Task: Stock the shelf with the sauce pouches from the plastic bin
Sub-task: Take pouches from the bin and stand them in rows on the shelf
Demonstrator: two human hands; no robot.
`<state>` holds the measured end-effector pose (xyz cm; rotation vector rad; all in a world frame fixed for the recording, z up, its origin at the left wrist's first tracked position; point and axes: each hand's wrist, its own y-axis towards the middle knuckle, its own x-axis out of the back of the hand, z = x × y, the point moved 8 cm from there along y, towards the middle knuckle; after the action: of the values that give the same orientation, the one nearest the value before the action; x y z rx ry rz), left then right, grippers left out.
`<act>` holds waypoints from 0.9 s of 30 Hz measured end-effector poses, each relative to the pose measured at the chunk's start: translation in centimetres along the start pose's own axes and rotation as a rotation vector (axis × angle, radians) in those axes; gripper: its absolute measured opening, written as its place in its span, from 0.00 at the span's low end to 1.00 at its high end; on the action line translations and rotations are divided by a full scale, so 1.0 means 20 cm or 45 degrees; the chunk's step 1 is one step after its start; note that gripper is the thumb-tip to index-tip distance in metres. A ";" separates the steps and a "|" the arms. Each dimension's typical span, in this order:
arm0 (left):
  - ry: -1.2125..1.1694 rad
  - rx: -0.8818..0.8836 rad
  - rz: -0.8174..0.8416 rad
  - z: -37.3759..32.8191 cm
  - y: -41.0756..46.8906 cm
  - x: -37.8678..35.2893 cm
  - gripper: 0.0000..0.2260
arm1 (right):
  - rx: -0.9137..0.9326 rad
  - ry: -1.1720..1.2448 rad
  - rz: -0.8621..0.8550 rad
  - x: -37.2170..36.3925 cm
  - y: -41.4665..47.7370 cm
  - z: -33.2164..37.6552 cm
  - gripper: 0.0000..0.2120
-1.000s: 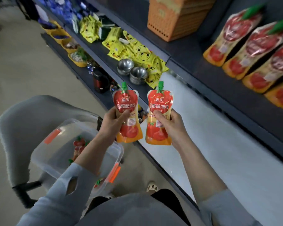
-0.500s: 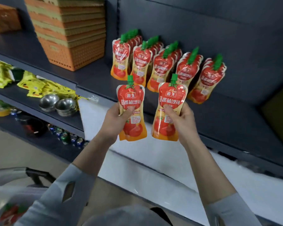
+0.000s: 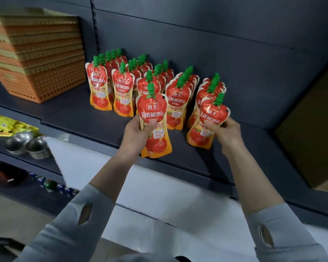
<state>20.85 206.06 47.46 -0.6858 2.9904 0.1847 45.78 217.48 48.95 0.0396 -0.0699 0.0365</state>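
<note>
My left hand (image 3: 138,133) grips a red and orange sauce pouch (image 3: 155,129) with a green cap, held upright over the front of the dark shelf (image 3: 80,118). My right hand (image 3: 225,133) holds a second pouch (image 3: 206,127) at the front of the rightmost row, its base at or just above the shelf. Behind them several rows of the same stocked pouches (image 3: 121,91) stand upright against the back panel. The plastic bin is out of view.
A stack of orange perforated baskets (image 3: 38,59) sits on the shelf to the left of the pouches. On a lower shelf lie yellow packets (image 3: 9,125) and metal bowls (image 3: 27,144). A white panel (image 3: 159,186) runs below the shelf edge.
My view swung from the bin and floor up to the shelf. Both hands carried their pouches forward to the shelf, the right one reaching the front of the rightmost row.
</note>
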 end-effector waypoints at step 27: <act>0.037 0.016 0.080 0.00 0.04 -0.18 0.16 | 0.335 -0.443 -0.249 0.03 0.18 0.08 0.20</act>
<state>23.78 208.41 47.98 -0.5987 3.0402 0.1602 46.08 221.05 50.65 0.3160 -0.4083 -0.1578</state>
